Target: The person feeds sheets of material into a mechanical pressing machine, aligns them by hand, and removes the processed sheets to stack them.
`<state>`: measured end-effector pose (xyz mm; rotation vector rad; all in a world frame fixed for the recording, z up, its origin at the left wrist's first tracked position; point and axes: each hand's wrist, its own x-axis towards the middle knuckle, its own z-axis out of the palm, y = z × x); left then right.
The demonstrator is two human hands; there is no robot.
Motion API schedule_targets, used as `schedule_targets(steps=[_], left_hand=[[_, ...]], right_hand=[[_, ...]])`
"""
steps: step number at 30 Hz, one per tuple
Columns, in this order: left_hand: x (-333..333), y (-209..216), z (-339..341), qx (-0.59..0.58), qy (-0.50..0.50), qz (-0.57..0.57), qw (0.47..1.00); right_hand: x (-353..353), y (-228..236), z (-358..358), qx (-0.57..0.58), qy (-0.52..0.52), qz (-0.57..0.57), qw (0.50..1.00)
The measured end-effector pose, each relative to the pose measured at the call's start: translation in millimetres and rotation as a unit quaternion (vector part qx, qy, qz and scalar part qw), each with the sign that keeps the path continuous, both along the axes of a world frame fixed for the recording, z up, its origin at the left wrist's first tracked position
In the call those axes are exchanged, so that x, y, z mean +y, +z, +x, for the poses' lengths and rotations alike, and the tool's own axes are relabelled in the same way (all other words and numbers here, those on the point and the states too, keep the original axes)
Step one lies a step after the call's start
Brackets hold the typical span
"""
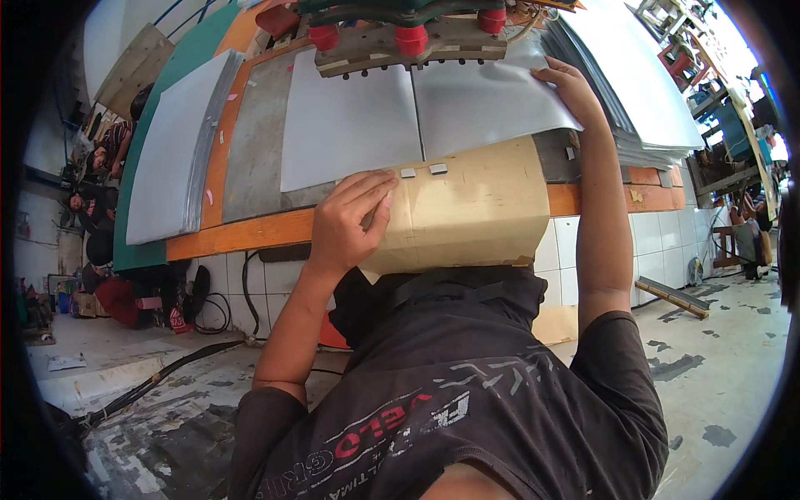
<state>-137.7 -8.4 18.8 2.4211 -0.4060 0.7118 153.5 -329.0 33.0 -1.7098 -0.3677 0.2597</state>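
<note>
My left hand (354,217) is closed, its fingertips pressed together at the left of a yellowish board (479,200). Whatever may be between them is hidden. Just beside those fingertips, two small white blocks with dark edges (407,173) lie on the board. Stretched forward, my right hand (571,92) grips the right edge of a smooth grey-white sheet (492,100), whose near right corner bends up. A second pale sheet (346,121) lies left of it, with a narrow dark line between the two.
Over the sheets hangs a machine head (408,54) with red cushions and dark knobs below. A stack of pale sheets (179,150) stands at left, another stack (637,75) at right. An orange table edge (250,237) runs in front. A cable (167,375) crosses the floor; people sit far left.
</note>
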Motion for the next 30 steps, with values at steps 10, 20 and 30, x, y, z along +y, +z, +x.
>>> schedule_targets(steps=[10,20,30], left_hand=[[0,-11,-2,-0.022,0.056,0.066,0.996],[-2,-10,2,-0.035,0.064,0.067,0.995],[-3,-7,0,-0.003,0.067,0.054,0.996]], right_hand=[[4,0,-21,-0.025,-0.056,-0.023,0.998],[10,9,-40,-0.045,-0.059,-0.030,0.997],[11,6,-44,-0.054,-0.059,-0.030,0.996]])
